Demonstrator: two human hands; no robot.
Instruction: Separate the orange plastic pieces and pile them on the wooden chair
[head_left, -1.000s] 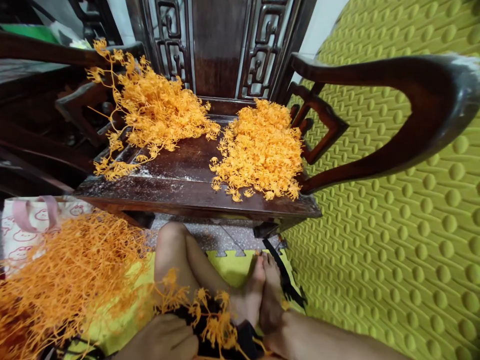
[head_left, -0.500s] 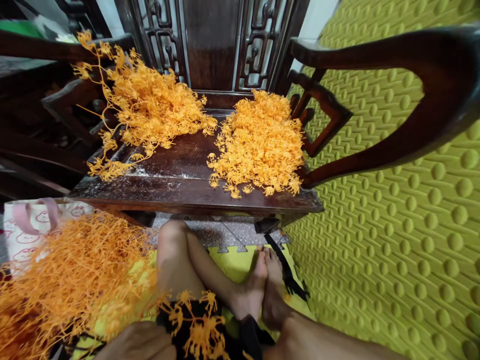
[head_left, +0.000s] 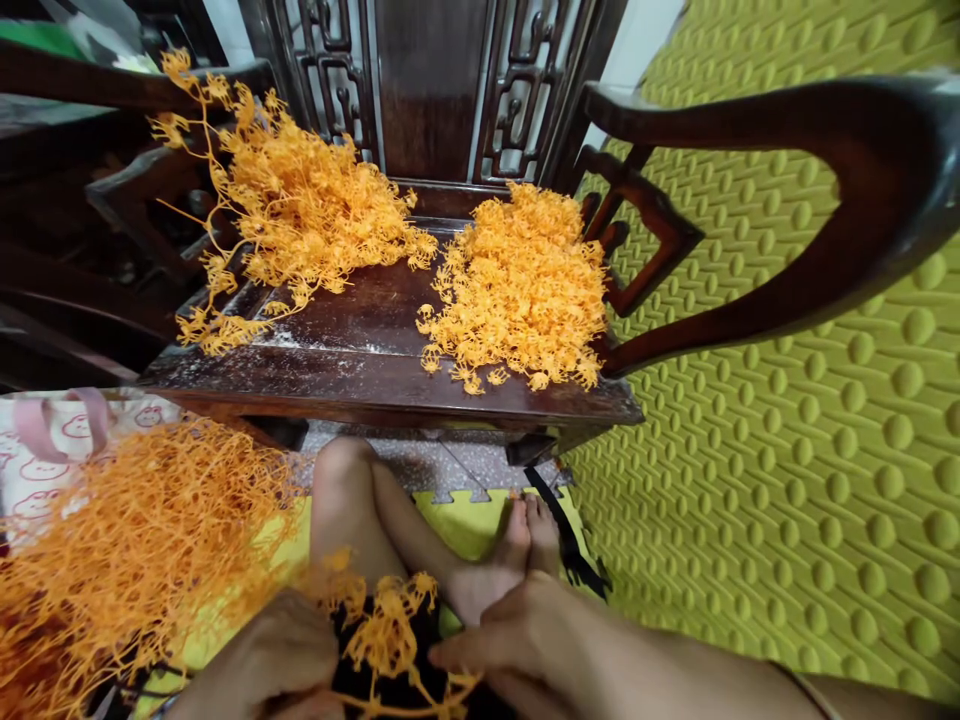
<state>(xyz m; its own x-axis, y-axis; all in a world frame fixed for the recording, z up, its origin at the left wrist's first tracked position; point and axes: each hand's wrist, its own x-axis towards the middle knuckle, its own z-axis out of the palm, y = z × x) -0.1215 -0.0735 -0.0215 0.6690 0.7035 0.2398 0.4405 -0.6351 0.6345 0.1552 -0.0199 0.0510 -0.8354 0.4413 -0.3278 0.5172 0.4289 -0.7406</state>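
Observation:
Low in the head view, my left hand (head_left: 274, 645) is closed around one end of an orange plastic sprue (head_left: 386, 630), a branching runner carrying small spider-like pieces. The pieces stick up between my two hands, over my lap. From the right, my right hand (head_left: 529, 635) reaches in with bent fingers pinching the sprue's other side; its fingertips are partly hidden. On the dark wooden chair seat, a loose pile of orange spider-like pieces (head_left: 517, 290) lies at the right. A tangle of sprues still bearing pieces (head_left: 315, 215) lies at the left.
Bare orange runners (head_left: 172, 520) are heaped on the floor to my left, against a white cloth bag (head_left: 45, 470) with pink handles. The chair's curved armrest (head_left: 862, 200) juts out at the right, by a yellow-green bumpy wall covering (head_left: 862, 450). White dust marks the seat (head_left: 345, 345).
My right hand has come up into view and taken hold of the sprue. My left hand has risen slightly, and the sprue has shifted and turned between the hands.

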